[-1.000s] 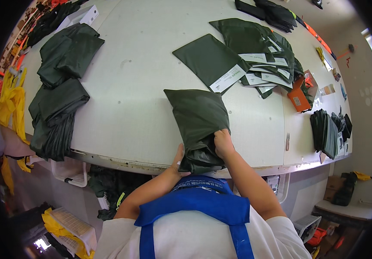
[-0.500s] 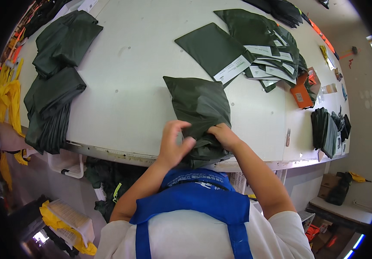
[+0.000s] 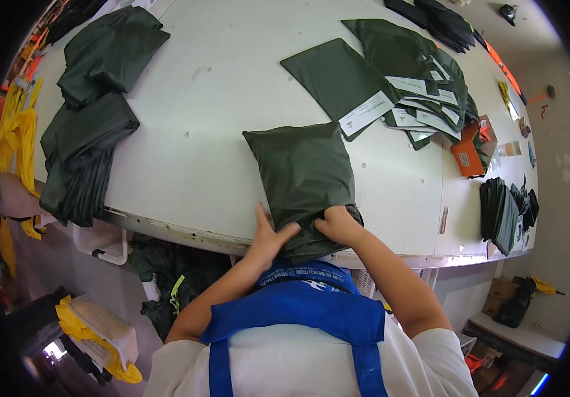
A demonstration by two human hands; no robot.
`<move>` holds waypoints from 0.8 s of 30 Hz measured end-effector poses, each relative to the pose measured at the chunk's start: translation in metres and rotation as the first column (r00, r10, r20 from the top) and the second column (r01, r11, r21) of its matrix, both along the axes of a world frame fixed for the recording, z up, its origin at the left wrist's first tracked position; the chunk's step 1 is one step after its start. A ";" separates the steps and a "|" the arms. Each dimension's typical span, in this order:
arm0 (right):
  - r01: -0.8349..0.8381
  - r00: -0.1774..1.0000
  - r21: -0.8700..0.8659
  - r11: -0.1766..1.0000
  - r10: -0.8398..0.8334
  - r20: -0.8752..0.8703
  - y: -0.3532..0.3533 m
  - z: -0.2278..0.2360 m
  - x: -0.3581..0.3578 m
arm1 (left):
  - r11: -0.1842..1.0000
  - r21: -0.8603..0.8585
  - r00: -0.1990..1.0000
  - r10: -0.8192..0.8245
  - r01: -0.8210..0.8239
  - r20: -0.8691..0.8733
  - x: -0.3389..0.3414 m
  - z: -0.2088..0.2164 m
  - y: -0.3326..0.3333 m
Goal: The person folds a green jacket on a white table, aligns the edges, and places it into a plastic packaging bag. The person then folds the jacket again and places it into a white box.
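A dark green fabric pouch (image 3: 301, 169) lies on the white table in front of me, its filled-out body pointing away and its bunched end at the front edge. My right hand (image 3: 339, 225) is closed on the gathered cloth at the near right of the pouch, with its fingertips partly hidden in the folds. My left hand (image 3: 270, 237) rests against the lower left side, thumb and fingers spread apart. What the pouch contains is hidden.
Folded dark green cloth (image 3: 90, 132) is stacked at the left. Beyond the pouch lies a flat green pouch (image 3: 338, 76) with a white label, beside a heap of labelled ones (image 3: 424, 92). An orange box (image 3: 468, 157) and more folded cloth (image 3: 500, 212) stand at the right.
The pouch's far part has been smoothed out flatter and squarer. My left hand has come down from above the cloth to its lower left side. My right hand has shifted slightly nearer to me.
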State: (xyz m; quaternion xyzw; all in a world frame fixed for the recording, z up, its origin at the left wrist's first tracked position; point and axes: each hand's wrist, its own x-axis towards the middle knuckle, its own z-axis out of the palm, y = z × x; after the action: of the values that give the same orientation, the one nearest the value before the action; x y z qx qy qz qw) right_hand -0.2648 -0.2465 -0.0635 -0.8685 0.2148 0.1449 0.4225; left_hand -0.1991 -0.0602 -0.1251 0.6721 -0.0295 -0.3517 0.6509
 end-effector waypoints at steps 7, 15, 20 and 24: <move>0.542 0.736 0.766 0.345 -0.636 -0.234 -0.005 -0.007 -0.009 | 0.927 0.338 0.676 -0.354 0.163 0.646 0.004 0.054 -0.016; 0.376 0.786 0.891 0.254 -0.597 -0.161 -0.014 -0.010 -0.008 | 0.732 0.619 0.180 -0.675 0.286 0.715 -0.001 0.076 -0.040; 0.406 0.772 0.877 0.257 -0.611 -0.178 -0.009 -0.012 -0.009 | 0.705 0.635 0.273 -0.709 0.317 0.650 -0.001 0.076 -0.041; 0.514 0.630 0.810 0.282 -0.764 -0.134 0.009 -0.013 -0.006 | 0.697 0.632 0.150 -0.703 0.337 0.695 -0.001 0.062 -0.037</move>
State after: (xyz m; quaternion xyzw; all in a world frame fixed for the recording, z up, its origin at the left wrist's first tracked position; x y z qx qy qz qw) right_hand -0.2710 -0.2378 -0.0760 -0.4314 0.3979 -0.0857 0.8051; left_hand -0.2000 -0.0968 -0.0634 0.7884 -0.5569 -0.1248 0.2298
